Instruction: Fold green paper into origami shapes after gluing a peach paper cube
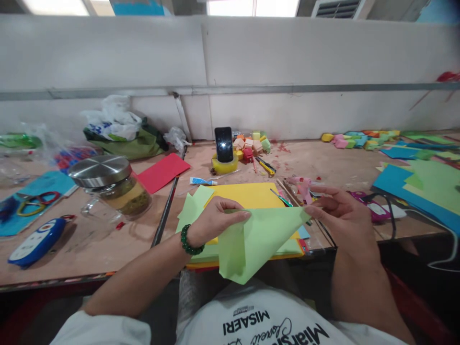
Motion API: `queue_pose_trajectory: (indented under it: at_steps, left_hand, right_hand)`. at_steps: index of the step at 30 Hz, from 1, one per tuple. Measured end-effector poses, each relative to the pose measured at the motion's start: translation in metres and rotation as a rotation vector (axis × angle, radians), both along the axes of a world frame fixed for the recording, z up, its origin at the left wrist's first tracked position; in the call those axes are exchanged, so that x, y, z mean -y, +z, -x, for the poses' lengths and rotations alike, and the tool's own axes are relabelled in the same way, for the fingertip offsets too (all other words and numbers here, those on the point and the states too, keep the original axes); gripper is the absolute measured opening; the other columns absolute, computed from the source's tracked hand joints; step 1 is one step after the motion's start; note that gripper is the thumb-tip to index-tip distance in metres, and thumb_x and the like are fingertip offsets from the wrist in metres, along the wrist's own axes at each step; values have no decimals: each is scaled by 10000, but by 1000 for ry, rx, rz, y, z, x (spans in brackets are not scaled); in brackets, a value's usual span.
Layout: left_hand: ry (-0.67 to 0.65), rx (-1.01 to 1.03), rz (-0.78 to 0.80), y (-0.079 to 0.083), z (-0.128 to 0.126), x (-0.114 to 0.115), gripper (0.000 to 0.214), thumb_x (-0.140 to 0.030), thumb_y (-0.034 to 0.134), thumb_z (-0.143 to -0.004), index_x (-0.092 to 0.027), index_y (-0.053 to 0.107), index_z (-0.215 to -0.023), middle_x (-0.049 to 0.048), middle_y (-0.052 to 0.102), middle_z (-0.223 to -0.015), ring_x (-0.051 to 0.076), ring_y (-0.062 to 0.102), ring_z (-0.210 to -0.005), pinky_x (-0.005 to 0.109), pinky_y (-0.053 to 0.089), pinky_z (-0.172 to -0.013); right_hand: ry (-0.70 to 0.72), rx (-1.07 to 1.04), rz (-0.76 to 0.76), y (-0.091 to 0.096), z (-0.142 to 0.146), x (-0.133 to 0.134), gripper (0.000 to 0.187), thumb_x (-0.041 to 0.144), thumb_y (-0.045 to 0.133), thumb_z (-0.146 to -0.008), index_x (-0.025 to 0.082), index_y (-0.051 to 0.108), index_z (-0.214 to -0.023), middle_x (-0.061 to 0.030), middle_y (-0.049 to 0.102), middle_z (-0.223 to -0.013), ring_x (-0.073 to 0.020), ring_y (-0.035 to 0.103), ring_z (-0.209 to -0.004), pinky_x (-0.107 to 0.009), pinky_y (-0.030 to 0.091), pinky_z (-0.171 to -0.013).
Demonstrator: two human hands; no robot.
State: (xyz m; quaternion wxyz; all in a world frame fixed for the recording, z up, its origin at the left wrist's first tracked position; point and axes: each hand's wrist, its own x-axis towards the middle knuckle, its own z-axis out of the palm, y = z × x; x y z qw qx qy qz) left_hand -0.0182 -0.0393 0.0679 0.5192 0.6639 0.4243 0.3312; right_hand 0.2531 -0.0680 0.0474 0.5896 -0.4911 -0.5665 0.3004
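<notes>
So the light green sheet (251, 244) is held up over the desk (108, 254) edge, left hand (215, 218) pinching its top fold and right hand (341, 215) pinching the far corner, likely to keep it taut. Yellow paper (247, 194) lies beneath, with a phone (223, 143) propped on a tape roll (224, 166) behind.

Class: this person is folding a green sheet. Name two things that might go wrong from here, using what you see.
1. The green sheet is pinched between left hand and right hand beyond the edge of the table, so the crease may run crooked.
2. The glue gun lies just beyond the right hand; a stray move might knock it.
</notes>
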Motion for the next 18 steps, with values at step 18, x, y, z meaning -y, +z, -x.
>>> queue_pose_trajectory:
  at_steps: [18]
  left_hand:
    - [-175,-812,-481,29,-28,-71,156,-261,621,-759,-170,734,-700,2,605,-599,143,513,-602,252,301,-549]
  right_hand:
    - [505,214,419,-1,53,-88,343,206,671,-602,190,574,-931,62,628,-571,-102,548,-518,-215,399,-508]
